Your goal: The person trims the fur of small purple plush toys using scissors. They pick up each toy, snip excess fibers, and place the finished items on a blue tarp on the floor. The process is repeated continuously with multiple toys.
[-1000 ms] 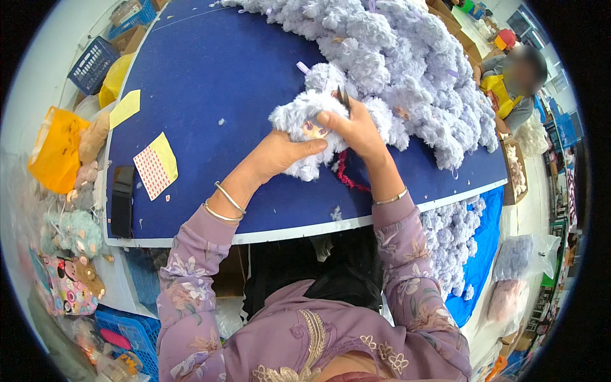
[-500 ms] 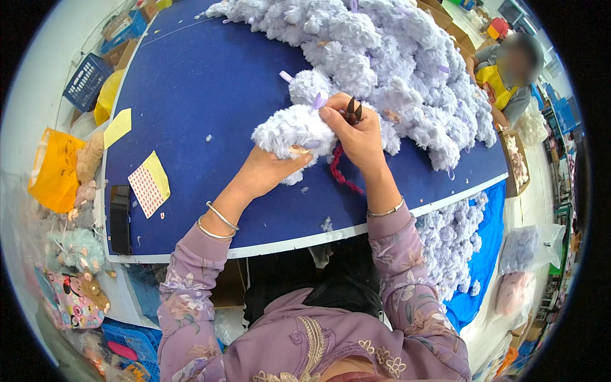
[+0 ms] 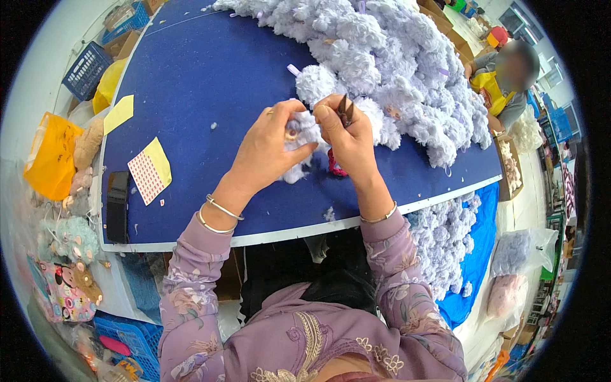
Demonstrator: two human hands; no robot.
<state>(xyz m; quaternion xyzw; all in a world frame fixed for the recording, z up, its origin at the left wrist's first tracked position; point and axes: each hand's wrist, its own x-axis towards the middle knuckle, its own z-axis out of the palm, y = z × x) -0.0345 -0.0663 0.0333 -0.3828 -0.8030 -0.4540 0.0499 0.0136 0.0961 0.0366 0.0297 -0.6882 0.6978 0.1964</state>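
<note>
A small fluffy pale-lavender plush toy (image 3: 305,130) is gripped in my left hand (image 3: 261,149), whose fingers and thumb curl round it and cover much of it. A brownish spot with a dark dot shows on the fur between thumb and fingers. My right hand (image 3: 349,130) is closed on thread snips (image 3: 345,109) with dark blades pointing up and away. Its thumb and forefinger pinch together at the plush toy's right side; what they pinch is too small to make out. Dark-red cord (image 3: 335,164) hangs below the right palm.
A large heap of lavender plush toys (image 3: 382,57) covers the far right of the blue table (image 3: 191,127). A sticker sheet (image 3: 149,172) and a black phone (image 3: 117,207) lie at the left. More plush pieces (image 3: 439,245) sit on blue sheeting below. A person (image 3: 503,83) sits at the far right.
The plush toy has been turned in my left hand, which has moved up and now covers more of it. The purple loop that my right fingers held no longer shows there.
</note>
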